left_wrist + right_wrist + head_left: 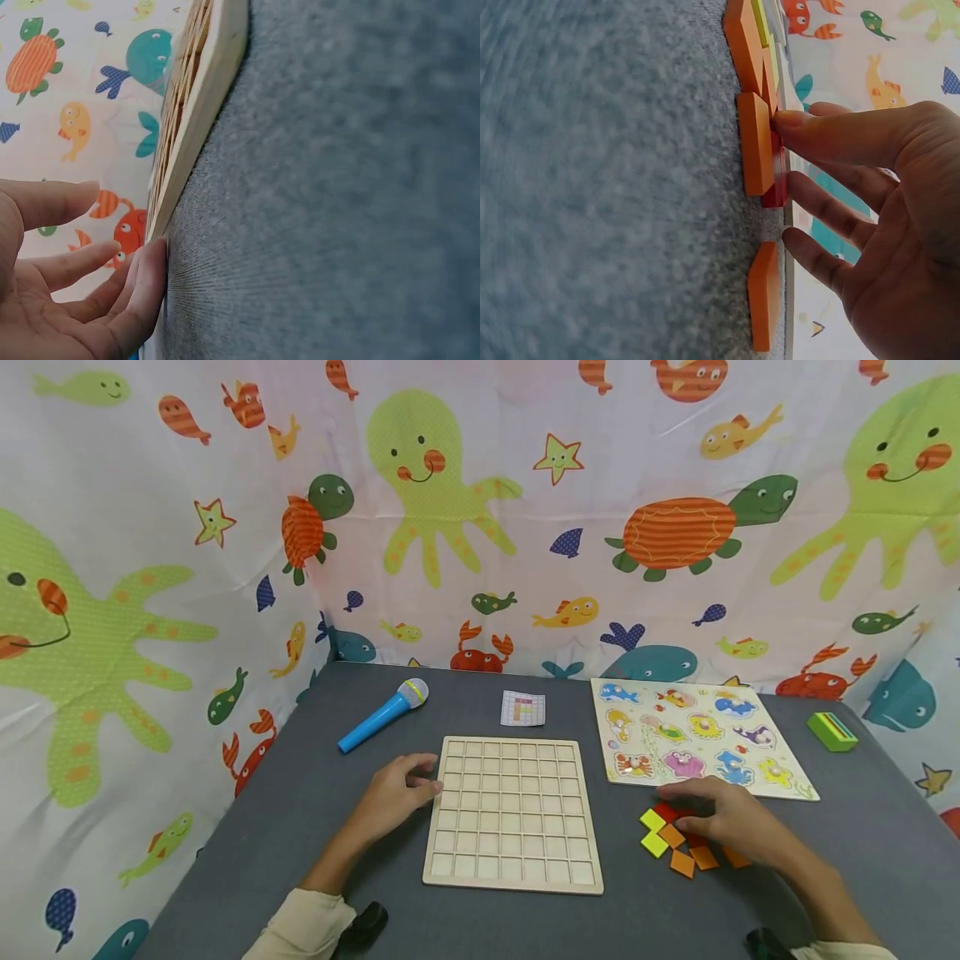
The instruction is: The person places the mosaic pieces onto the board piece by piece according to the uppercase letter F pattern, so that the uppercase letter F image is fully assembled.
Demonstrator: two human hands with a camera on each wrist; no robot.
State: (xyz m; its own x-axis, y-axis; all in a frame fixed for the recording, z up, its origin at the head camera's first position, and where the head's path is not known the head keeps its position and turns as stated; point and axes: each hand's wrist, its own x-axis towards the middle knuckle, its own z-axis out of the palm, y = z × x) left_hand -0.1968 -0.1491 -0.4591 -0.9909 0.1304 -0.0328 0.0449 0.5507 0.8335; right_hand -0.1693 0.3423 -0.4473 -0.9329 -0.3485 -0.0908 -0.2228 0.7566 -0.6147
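Note:
A pale wooden grid board (517,814) with square recesses lies flat on the grey table. My left hand (390,802) is at its left edge, fingers loosely bent, with fingertips right by the rim; the left wrist view shows the fingertips low beside the board's side (199,120). To the right, my right hand (731,817) reaches over a loose group of small square tiles: red (664,811), yellow (654,844) and orange (682,863). In the right wrist view its thumb tip is at a red tile (778,169), the other fingers spread apart. The hand partly hides the red tiles.
Behind the grid board lies a small card (522,708) printed with a coloured grid pattern. A blue toy microphone (384,716) is at the back left. A sea-animal peg puzzle (647,692) lies behind the tiles, with a green striped block (831,733) farther right.

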